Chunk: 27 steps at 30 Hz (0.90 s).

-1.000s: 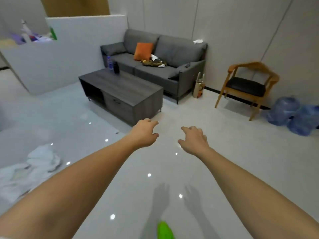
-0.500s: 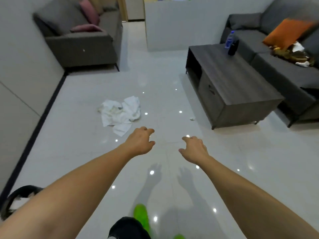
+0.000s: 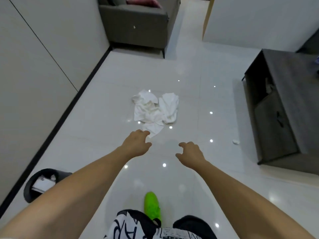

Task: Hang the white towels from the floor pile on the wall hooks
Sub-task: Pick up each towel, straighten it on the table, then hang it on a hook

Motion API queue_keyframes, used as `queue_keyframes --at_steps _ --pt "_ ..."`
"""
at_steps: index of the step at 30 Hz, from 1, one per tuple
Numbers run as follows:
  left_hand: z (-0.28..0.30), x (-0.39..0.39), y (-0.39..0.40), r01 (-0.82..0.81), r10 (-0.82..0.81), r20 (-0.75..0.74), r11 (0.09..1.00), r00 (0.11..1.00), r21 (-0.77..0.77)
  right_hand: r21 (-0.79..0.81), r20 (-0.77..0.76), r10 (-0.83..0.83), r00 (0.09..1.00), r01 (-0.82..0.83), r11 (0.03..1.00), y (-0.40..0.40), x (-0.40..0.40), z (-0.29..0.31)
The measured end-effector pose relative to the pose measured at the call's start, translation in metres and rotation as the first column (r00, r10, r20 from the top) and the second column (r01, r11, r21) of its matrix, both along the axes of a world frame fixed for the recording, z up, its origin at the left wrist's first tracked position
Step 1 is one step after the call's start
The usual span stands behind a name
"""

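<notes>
**Both hands out, towels dead ahead**

Near left, a black bin [image 3: 34,187] against the wall holds crumpled white paper. Glossy white floor [image 3: 198,100] speckled with light reflections; the towels [image 3: 154,109] lie in a rumpled heap mid-floor, just beyond the hands. Left hand [image 3: 137,144] loosely curled, empty, fingertips near the heap's nearest corner. Right hand [image 3: 191,155] half open, empty, over bare tile. Grey sofa [image 3: 134,26] far, dark desk [image 3: 283,109] right. Green shoe [image 3: 152,205] near. Shorts print shows letters, unreadable.
</notes>
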<state>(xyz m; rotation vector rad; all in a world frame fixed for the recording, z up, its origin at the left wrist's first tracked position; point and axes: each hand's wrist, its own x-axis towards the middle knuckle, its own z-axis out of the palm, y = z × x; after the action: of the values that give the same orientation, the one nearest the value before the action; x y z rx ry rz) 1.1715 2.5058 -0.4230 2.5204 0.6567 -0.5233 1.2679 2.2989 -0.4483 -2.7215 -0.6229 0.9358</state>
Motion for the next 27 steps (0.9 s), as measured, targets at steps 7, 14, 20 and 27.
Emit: queue_keyframes --at_steps 7,14,20,27 --pt "-0.027 0.07 0.102 -0.122 0.12 -0.081 0.992 0.989 -0.019 -0.027 -0.076 0.059 0.995 -0.062 0.998 0.093 0.09 -0.034" --pt "-0.075 0.183 0.178 -0.197 0.19 -0.144 0.98 0.971 -0.037 -0.026 -0.146 0.099 0.984 -0.104 0.994 0.181 0.221 -0.097" --pt "-0.122 0.278 0.235 -0.242 0.221 -0.283 0.969 0.933 -0.041 -0.036 -0.276 0.056 0.959 -0.068 0.997 0.247 0.336 -0.15" --pt "-0.21 0.361 0.289 -0.262 0.213 -0.279 0.953 0.936 -0.152 -0.142 -0.363 -0.07 0.929 0.019 0.99 0.302 0.417 -0.248"
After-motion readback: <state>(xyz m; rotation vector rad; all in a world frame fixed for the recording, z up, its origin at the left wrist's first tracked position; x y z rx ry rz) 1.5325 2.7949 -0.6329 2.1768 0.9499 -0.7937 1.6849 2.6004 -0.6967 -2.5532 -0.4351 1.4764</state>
